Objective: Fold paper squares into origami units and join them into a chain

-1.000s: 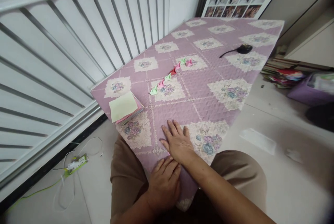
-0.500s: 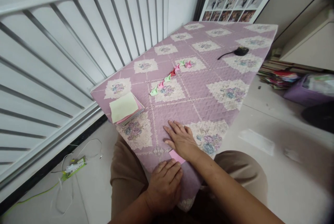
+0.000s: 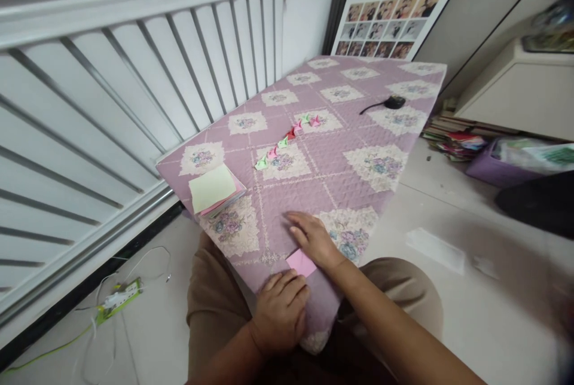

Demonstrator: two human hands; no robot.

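A small pink square of paper [image 3: 301, 263] lies on the near part of the cloth-covered table between my hands. My left hand [image 3: 281, 308] rests palm down with its fingers stretched out, the fingertips at the paper's near edge. At the paper's far right edge is my right hand [image 3: 314, 241], fingers extended and leaning on its side; whether it presses the paper is hidden. A stack of coloured paper sheets [image 3: 213, 189], pale yellow on top, sits at the left edge. Farther off, a row of small folded paper pieces [image 3: 282, 142] in green, pink and red runs diagonally.
The purple floral tablecloth [image 3: 305, 199] covers a table narrowing towards me. A black object with a strap [image 3: 394, 102] lies at the far right. A white radiator [image 3: 134, 74] borders the left side. On the floor are a power strip [image 3: 120, 300] and a purple bin [image 3: 493, 164].
My right hand has turned onto its side and drawn its fingers closer together, uncovering more of the pink paper. The left hand stays nearly in place. The camera view has tilted up slightly.
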